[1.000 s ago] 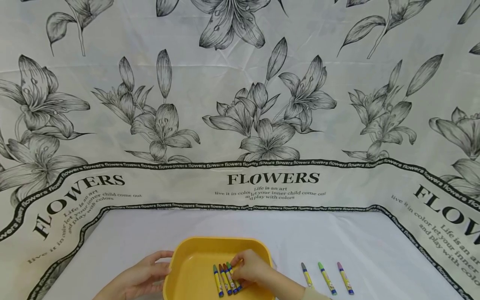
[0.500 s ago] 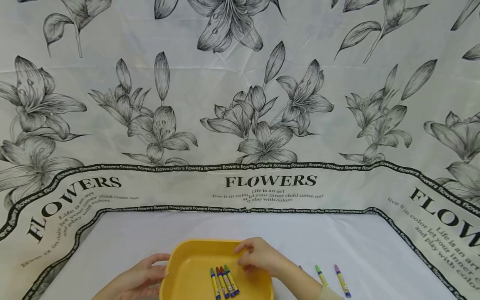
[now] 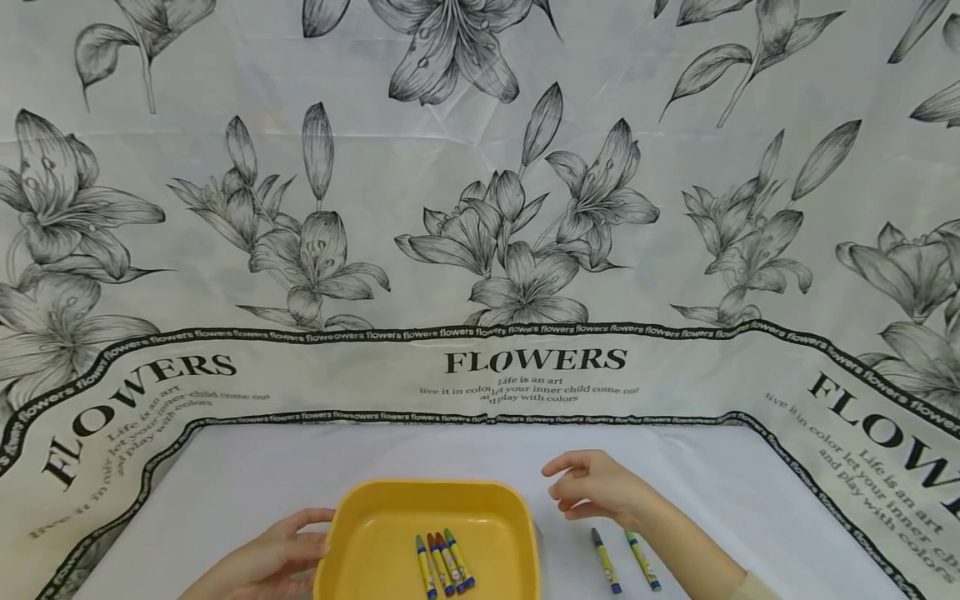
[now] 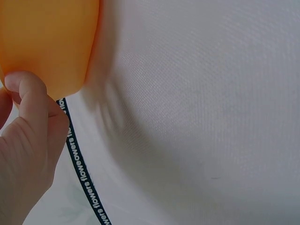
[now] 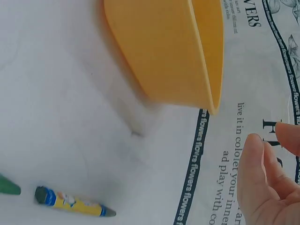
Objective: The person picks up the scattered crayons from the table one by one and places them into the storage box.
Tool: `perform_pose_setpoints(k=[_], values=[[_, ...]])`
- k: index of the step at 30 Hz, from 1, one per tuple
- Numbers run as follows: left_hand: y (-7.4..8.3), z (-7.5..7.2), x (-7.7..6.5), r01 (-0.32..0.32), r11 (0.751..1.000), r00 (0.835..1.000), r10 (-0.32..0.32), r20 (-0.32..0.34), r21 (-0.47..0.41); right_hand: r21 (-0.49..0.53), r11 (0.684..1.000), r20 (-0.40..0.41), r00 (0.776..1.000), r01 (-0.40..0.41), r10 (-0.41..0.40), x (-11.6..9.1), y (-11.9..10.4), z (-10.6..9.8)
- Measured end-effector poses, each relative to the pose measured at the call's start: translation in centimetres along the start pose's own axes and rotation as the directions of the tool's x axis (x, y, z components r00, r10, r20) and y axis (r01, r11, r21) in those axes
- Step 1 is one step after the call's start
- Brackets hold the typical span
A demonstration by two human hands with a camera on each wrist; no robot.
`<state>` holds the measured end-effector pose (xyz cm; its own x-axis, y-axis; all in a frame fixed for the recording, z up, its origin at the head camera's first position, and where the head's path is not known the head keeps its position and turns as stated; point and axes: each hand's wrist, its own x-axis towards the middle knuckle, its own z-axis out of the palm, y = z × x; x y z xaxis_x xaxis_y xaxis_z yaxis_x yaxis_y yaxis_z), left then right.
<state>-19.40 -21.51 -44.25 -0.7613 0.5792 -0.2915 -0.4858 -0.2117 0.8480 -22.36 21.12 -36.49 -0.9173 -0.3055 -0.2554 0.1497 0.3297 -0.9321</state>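
Note:
A yellow tray (image 3: 371, 546) stands on the white cloth with several wax crayons in it, lying side by side: dark green, two brownish-red, and a green one (image 3: 460, 558). My left hand (image 3: 273, 554) touches the tray's left outer wall, its fingers fairly straight. In the right wrist view my right hand (image 5: 269, 183) has loosely bent fingers with nothing between them. It hovers right of the tray, above a grey crayon (image 3: 606, 562) and a light green crayon (image 3: 642, 562). Both lie on the cloth, the light green one near my forearm.
White cloth (image 3: 247, 467) covers the table surface around the tray. Behind it rises a backdrop (image 3: 360, 367) printed with lilies and lettering, and its dark lettered band marks the table's back and sides.
My right hand has let go of the green crayon in the tray, lifted out and moved right over the cloth. The pink-purple crayon is now out of sight near my forearm. My left hand stays.

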Motion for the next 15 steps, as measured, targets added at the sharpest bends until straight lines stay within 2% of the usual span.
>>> perform_pose_setpoints(k=[5, 10, 15], values=[[-0.1, 0.4, 0.2, -0.011, 0.999, 0.999, 0.012, -0.030, 0.047, -0.013, 1.000, -0.010, 1.000, -0.020, 0.019, -1.0, 0.9, -2.5], [-0.2, 0.8, 0.2, 0.003, 1.000, 0.999, -0.001, -0.046, 0.024, -0.015, 0.999, -0.002, 0.999, -0.050, 0.050, -2.0, 2.1, -4.7], [-0.1, 0.6, 0.0, 0.002, 1.000, 0.999, -0.001, -0.039, 0.013, -0.022, 0.999, 0.027, 0.999, -0.042, 0.043, -2.8, 3.2, -6.4]])
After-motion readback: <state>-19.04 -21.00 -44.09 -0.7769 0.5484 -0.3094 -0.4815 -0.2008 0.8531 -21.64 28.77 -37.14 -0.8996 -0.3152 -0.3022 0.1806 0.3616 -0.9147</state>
